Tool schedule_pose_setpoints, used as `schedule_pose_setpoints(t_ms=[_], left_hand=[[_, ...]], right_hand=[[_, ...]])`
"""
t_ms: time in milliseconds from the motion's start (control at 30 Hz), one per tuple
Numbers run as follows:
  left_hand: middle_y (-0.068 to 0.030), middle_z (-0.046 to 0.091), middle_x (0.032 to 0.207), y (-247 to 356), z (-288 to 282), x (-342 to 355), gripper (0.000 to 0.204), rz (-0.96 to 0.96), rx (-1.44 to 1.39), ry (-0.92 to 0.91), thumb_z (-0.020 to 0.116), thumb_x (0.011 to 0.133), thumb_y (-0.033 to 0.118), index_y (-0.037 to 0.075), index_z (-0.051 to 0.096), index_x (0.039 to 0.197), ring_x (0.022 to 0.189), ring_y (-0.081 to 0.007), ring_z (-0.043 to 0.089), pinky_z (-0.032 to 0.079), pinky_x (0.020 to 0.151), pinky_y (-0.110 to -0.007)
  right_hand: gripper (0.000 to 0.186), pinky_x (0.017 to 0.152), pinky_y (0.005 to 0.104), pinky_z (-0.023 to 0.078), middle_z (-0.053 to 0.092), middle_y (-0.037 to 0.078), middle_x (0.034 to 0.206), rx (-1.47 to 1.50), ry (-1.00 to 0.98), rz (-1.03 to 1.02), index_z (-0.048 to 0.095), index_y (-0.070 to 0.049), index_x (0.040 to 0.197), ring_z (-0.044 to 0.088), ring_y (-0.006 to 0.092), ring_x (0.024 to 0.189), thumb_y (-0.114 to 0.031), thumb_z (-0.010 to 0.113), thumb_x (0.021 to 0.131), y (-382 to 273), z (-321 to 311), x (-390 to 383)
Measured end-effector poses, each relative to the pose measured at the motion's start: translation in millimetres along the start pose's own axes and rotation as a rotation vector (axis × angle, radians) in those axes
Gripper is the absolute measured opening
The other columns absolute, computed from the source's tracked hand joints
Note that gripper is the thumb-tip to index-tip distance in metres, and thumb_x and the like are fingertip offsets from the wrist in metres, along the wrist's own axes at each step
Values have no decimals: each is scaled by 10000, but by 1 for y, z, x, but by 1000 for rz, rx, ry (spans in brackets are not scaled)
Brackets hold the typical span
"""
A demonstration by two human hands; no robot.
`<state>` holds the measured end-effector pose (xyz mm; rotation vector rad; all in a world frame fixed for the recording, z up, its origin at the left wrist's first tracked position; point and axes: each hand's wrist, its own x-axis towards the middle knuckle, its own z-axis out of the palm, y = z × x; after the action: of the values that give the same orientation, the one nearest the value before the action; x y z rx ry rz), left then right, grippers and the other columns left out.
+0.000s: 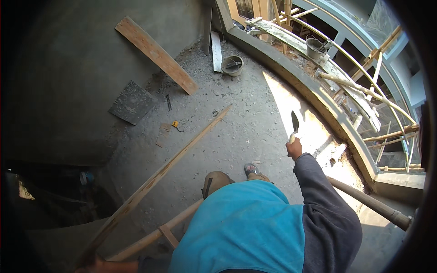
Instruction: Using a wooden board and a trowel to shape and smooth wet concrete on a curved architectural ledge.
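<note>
My right hand (294, 149) is stretched out ahead on the right, its fingers wrapped round the pale handle of a pointed trowel (295, 122). The dark blade points away from me, over the sunlit strip of floor. Low at the left edge, my left hand (93, 265) is in shadow at the near end of a long wooden batten (157, 174) and appears closed round it. The batten slants away over the floor, thin end farthest. Finger details there are dim.
A wooden ladder-like frame (159, 231) stands by my left side. Ahead lie a plank (157, 54), a dark board (132, 103), a yellow tape measure (175, 123) and a bucket (232, 66). A low curved wall (291, 63) borders bamboo scaffolding (350, 84); a pole (371, 203) lies right.
</note>
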<state>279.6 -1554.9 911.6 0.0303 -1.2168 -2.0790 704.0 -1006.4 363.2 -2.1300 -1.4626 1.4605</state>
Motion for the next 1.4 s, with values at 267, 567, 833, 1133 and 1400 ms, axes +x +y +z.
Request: schedule_pose_setpoints(t_ms=[267, 567, 833, 1133, 1400], left_hand=[[-152, 524, 1375, -211, 54, 16, 719, -456, -470, -623, 527, 888, 645, 103, 503, 1360, 1250, -395, 478, 347, 1078, -594], [-153, 417, 1480, -345, 260, -157, 853, -766, -152, -467, 487, 866, 706, 82, 412, 1443, 1322, -379, 410, 300, 1126, -529], [-144, 370, 1516, -405, 329, -293, 906, -1040, -128, -588, 408, 874, 748, 67, 362, 1470, 1365, -348, 369, 258, 1159, -494], [-115, 343, 1541, -419, 395, -469, 878, -934, 101, -568, 367, 910, 734, 76, 330, 1491, 1400, -322, 332, 230, 1175, -457], [-86, 318, 1556, -428, 437, -482, 865, -731, 179, -371, 351, 913, 736, 106, 308, 1504, 1414, -326, 296, 177, 1179, -488]], right_hand=[[503, 662, 465, 517, 659, 262, 779, -332, 160, 67, 624, 115, 932, 670, 403, 745, -361, 669, 775, 72, -33, -57], [427, 735, 483, 505, 669, 236, 797, -67, 299, 144, 662, 30, 856, 647, 422, 811, -382, 713, 757, 76, 25, -154], [442, 798, 486, 498, 677, 248, 953, -40, 452, 366, 677, 4, 942, 638, 429, 932, -390, 728, 750, 114, 38, -171], [422, 808, 488, 493, 672, 252, 944, -4, 362, 446, 680, -4, 929, 638, 428, 921, -389, 711, 758, 159, -62, -120], [359, 792, 469, 495, 658, 255, 924, -34, 487, 195, 624, -23, 989, 636, 425, 903, -295, 689, 764, 128, -231, 3]])
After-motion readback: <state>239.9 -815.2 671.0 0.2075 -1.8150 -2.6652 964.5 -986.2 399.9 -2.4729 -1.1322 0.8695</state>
